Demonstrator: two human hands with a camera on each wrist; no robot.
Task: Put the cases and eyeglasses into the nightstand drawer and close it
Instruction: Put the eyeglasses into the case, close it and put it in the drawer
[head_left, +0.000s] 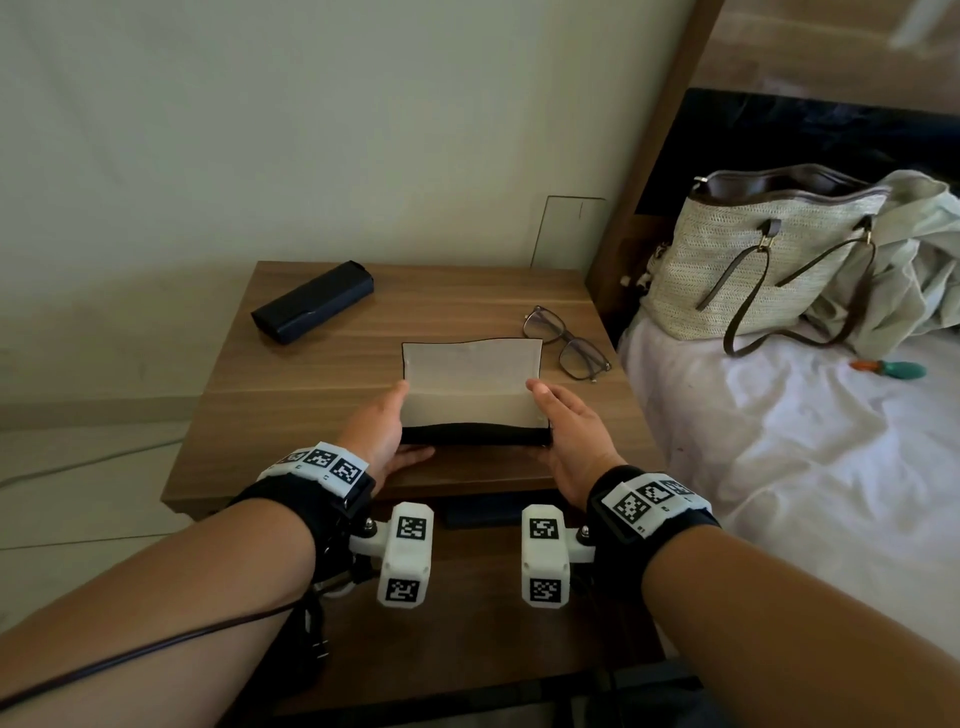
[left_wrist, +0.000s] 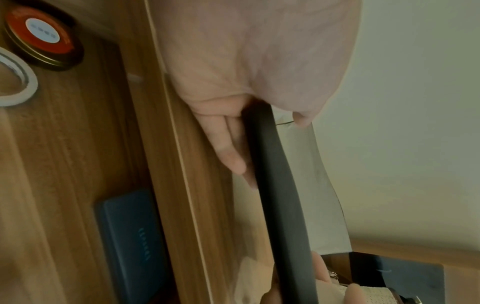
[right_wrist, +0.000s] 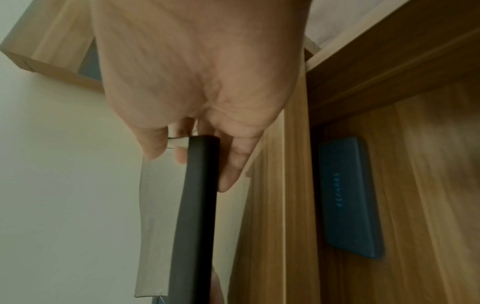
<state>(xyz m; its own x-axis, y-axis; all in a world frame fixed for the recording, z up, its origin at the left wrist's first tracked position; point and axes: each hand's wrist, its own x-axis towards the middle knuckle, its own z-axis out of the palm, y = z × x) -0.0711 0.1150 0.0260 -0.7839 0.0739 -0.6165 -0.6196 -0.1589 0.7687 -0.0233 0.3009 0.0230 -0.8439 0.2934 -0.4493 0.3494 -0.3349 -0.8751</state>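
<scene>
An open black eyeglass case (head_left: 474, 395) with a pale grey lining lies near the front edge of the nightstand top (head_left: 311, 395). My left hand (head_left: 387, 431) pinches its left end and my right hand (head_left: 558, 426) its right end, each thumb on the lining and the fingers along the black front. The wrist views show the black shell (left_wrist: 280, 205) (right_wrist: 197, 205) between thumb and fingers. A shut dark case (head_left: 313, 301) lies at the back left. Folded-open eyeglasses (head_left: 566, 343) rest at the right. A blue case (head_left: 483, 514) (left_wrist: 130, 236) (right_wrist: 350, 197) lies in the open drawer below.
The drawer also holds a red-topped lid (left_wrist: 41, 37) and a white tape roll (left_wrist: 15, 82). A bed with a woven handbag (head_left: 753, 260) and crumpled cloth stands right of the nightstand. A wall runs behind, and a cable lies on the floor at the left.
</scene>
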